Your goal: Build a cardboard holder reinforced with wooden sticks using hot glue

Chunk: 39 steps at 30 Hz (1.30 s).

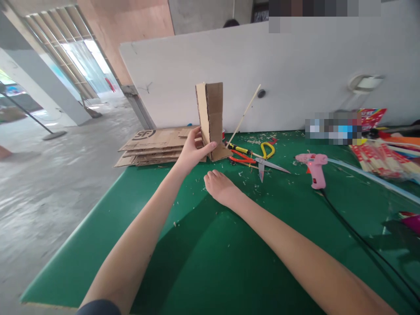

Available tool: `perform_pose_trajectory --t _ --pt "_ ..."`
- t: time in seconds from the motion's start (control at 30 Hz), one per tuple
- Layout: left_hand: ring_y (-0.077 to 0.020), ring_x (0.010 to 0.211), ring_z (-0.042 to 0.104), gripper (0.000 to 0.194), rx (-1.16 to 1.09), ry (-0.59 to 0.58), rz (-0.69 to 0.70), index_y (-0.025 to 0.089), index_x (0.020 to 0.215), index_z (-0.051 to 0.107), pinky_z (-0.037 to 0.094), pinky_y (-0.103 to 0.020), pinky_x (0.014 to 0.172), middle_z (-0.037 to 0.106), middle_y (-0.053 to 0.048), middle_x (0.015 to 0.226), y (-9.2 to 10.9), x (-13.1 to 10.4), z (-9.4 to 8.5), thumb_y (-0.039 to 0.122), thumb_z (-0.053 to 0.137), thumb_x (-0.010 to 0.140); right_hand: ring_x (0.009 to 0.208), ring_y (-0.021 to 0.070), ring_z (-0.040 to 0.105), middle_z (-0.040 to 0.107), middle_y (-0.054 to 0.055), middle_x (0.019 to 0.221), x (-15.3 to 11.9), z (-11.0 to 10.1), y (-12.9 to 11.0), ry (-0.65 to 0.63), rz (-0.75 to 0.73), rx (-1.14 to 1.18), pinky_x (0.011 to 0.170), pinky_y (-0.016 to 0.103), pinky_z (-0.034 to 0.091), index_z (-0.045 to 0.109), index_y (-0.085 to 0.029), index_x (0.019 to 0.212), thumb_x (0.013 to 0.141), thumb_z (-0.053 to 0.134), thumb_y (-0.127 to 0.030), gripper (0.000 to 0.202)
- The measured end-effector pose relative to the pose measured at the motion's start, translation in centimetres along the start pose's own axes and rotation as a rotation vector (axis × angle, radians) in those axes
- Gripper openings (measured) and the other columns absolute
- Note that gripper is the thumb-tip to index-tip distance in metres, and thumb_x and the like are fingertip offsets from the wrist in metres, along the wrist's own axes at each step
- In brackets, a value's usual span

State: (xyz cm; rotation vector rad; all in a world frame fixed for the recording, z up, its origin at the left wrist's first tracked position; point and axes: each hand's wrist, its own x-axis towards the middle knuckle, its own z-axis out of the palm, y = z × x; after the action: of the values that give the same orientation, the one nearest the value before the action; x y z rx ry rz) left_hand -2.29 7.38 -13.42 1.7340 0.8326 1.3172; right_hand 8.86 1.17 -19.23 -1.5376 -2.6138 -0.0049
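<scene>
My left hand (193, 151) grips an upright folded piece of brown cardboard (215, 111), with the thumb across its front near the bottom and the fingers round its left side. The cardboard's lower end is at the green table, in front of the white panel. Just below it, my right hand (220, 186) is closed in a loose fist over the table, apart from the cardboard. No object shows in this fist; its palm side is hidden. Right of the cardboard lie scissors (272, 165) with orange handles and a yellow-handled tool (268, 151). A thin wooden stick (244, 114) slants up behind them.
Flat cardboard sheets (157, 142) are stacked at the table's back left. On the right stands a pink glue gun (316, 168) with a black cord (356, 236). Farther right are packaged sticks (380, 159). Small scraps dot the green tabletop (210, 262). A white panel (288, 65) rises behind.
</scene>
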Motion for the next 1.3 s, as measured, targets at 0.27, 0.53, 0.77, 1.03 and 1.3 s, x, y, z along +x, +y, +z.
perform_pose_trajectory --t 0.27,0.53,0.77,1.03,1.3 --pt "-0.0243 0.103 0.060 0.070 -0.002 -0.024 0.018 0.020 0.126 0.041 0.053 -0.036 0.081 0.052 -0.014 0.125 -0.2 0.3 -0.1 0.045 0.074 0.069 0.094 0.0182 0.051 0.059 0.010 0.099 -0.9 0.1 2.3 0.019 -0.059 0.115 0.087 0.028 0.038 0.061 -0.012 0.097 0.091 0.036 -0.006 0.026" --pt "-0.0232 0.102 0.061 0.068 -0.016 -0.025 0.010 0.021 0.125 0.043 0.054 -0.034 0.078 0.054 -0.013 0.124 -0.2 0.2 0.0 0.043 0.074 0.069 0.095 0.0182 0.052 0.059 0.009 0.097 -0.3 0.8 1.6 0.013 -0.195 0.232 0.084 0.028 0.040 0.066 -0.014 0.097 0.091 0.053 -0.028 0.019" --pt "-0.0220 0.100 0.061 0.068 -0.021 -0.030 0.012 0.020 0.124 0.043 0.054 -0.032 0.078 0.054 -0.012 0.123 -0.1 -0.1 0.2 0.044 0.075 0.068 0.091 0.0204 0.051 0.060 0.013 0.095 0.5 1.2 0.6 0.000 -0.168 0.082 0.083 0.031 0.039 0.062 -0.008 0.092 0.085 0.040 0.002 0.025" --pt "-0.0215 0.100 0.061 0.067 -0.021 -0.016 0.032 0.020 0.124 0.044 0.053 -0.033 0.080 0.055 -0.011 0.119 -0.4 0.4 -0.2 0.042 0.075 0.069 0.091 0.0222 0.052 0.059 0.016 0.098 -0.6 -0.4 4.7 0.035 0.025 0.045 0.081 0.032 0.039 0.059 -0.007 0.099 0.086 0.036 0.001 0.027" --pt "-0.0219 0.100 0.061 0.065 -0.019 -0.031 0.032 0.020 0.124 0.044 0.053 -0.033 0.079 0.055 -0.012 0.120 -0.2 0.2 -0.1 0.042 0.074 0.070 0.092 0.0155 0.056 0.061 0.008 0.102 -0.6 -0.2 4.1 0.010 -0.068 0.176 0.078 0.024 0.041 0.062 -0.017 0.103 0.093 0.047 -0.033 0.024"
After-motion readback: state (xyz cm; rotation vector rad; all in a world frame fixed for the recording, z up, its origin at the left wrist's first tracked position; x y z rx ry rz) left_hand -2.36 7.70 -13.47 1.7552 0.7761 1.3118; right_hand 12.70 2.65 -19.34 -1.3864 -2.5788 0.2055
